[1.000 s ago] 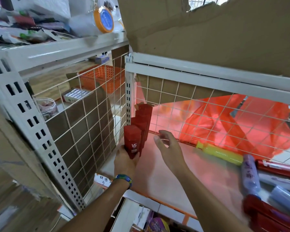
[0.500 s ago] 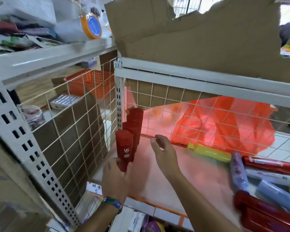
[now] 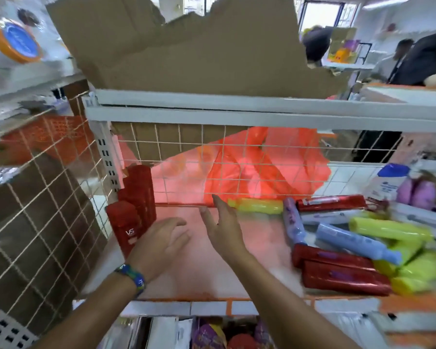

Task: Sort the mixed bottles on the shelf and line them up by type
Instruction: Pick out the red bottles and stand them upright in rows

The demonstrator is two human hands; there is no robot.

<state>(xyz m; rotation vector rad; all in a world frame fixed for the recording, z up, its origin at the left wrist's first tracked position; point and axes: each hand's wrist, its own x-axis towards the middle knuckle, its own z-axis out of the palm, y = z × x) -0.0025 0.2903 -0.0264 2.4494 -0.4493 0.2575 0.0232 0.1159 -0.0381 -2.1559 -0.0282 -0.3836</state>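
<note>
Hands: two, both bare and holding nothing.
Left hand [image 3: 161,244]: open, fingers spread over the shelf board [image 3: 186,278]; one woven wristband [image 3: 131,277] on the wrist.
Right hand [image 3: 223,226]: open, fingers straight and pointing toward the back mesh [image 3: 176,157].
Standing red bottles [image 3: 127,224]: one upright row just left of the left hand, against the side mesh. At least three; the rear ones overlap, so the count is unsure. The front one reads VS; whether the hand touches it cannot be told.
Lying red bottles [image 3: 337,272]: two, side by side, right of the right hand near the shelf's front edge.
Blue bottles [image 3: 355,240]: two lying right of the right hand, one paler and lilac.
Lone green bottle [image 3: 257,205]: one, lying just beyond the right hand's fingertips along the back mesh.
Green pile [image 3: 388,229]: far right of the right hand, too blurred to count.
Back red bottle [image 3: 332,202]: one, lying beyond the blue ones.
White bottle [image 3: 388,182]: one, blue-capped, upright, label unreadable.
Orange bag [image 3: 262,167]: one, behind the mesh.
</note>
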